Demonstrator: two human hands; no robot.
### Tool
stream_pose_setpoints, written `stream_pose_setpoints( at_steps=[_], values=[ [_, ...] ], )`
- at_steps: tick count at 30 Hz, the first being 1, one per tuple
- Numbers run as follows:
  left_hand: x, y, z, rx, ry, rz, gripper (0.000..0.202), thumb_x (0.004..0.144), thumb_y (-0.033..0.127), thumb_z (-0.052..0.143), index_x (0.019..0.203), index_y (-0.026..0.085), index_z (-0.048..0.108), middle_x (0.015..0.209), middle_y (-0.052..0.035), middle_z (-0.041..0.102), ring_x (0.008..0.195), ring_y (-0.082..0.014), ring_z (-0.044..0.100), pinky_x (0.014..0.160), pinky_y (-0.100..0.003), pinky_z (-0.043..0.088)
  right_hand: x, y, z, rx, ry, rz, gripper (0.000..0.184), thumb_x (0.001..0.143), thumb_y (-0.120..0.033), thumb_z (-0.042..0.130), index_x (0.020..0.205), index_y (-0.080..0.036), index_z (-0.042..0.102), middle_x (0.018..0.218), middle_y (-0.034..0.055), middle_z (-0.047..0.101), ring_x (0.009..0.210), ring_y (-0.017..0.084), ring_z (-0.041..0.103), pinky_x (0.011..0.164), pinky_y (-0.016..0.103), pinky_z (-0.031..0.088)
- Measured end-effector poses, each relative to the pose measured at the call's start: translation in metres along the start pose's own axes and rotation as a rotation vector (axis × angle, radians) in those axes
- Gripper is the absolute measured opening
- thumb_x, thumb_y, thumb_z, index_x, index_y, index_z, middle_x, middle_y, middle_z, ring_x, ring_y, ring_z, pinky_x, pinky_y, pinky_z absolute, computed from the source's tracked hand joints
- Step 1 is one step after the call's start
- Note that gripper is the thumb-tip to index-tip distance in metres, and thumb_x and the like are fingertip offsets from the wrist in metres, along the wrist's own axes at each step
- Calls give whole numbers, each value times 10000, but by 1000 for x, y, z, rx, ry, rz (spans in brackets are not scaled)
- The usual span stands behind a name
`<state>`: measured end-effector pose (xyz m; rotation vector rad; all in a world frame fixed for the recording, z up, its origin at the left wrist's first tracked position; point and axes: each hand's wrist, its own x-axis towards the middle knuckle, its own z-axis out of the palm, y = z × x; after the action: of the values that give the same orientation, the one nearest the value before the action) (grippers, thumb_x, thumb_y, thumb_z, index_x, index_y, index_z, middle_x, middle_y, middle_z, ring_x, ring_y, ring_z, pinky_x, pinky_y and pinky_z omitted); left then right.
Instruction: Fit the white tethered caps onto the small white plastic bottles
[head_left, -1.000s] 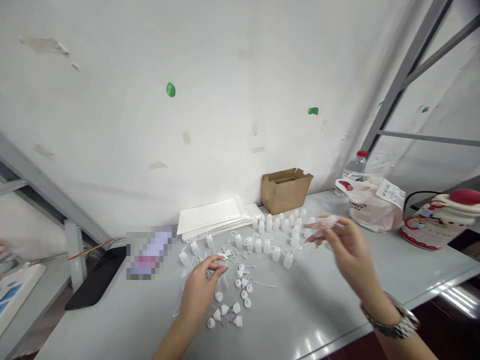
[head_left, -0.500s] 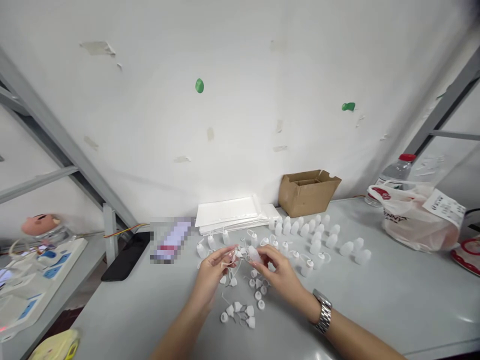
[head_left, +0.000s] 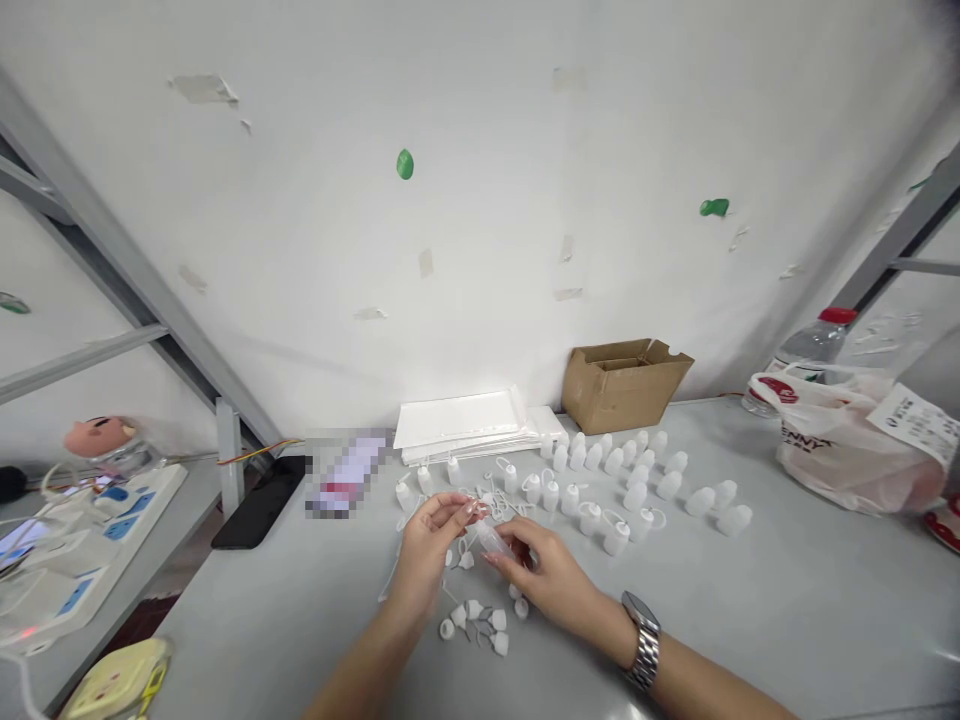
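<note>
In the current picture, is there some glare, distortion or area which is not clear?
Head view: faint glare on the smooth grey tabletop near the bottom edge; head view: slanted grey metal beam, perhaps wide-angle distortion; head view: pixelation over the flat purple rectangle; head view: soft outline on the translucent plastic bottle in the right hand.

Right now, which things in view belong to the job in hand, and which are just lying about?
Likely job: held small translucent plastic bottle; loose white plastic caps; standing white plastic bottles.
Seemingly idle: flat black phone; clear red-capped plastic bottle; white printed plastic bag.
</note>
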<state>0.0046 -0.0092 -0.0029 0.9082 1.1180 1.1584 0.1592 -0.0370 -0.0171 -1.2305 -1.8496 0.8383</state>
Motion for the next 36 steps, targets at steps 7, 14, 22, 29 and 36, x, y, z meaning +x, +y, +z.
stream_pose_setpoints(
  at_steps=[7,14,22,29,36],
  values=[
    [-2,-6,3,61,8,57,232,624,361,695,700,152,632,742,-50,693,750,-169,612,719,-280,437,2,2,-4,-36,13,30,139,820,-307,533,823,-176,580,674,-8,532,607,131,474,577,256,403],
    [-5,-3,5,20,-30,3,259,590,332,729,774,160,670,855,-69,706,876,-200,612,798,-294,438,-3,-3,-6,-105,30,36,80,804,-245,553,837,-187,598,703,5,561,626,148,515,587,280,434],
    [-21,15,19,-55,-89,-60,340,628,353,706,922,184,693,972,-85,691,976,-218,576,882,-323,390,-17,-14,-5,24,278,-19,168,828,-232,529,978,-220,602,834,45,571,692,167,550,626,300,489],
    [-19,3,24,-216,-54,-74,332,650,390,687,904,176,693,996,-92,680,962,-208,574,893,-336,381,-15,-13,4,30,238,-30,180,834,-231,516,985,-201,608,725,22,571,635,154,536,594,276,477],
    [-21,8,20,-196,-137,-119,305,659,358,682,893,161,695,967,-100,676,954,-219,570,875,-341,390,-19,-10,9,-37,302,-113,170,843,-234,497,987,-201,583,694,14,559,600,146,528,567,268,473]
  ],
)
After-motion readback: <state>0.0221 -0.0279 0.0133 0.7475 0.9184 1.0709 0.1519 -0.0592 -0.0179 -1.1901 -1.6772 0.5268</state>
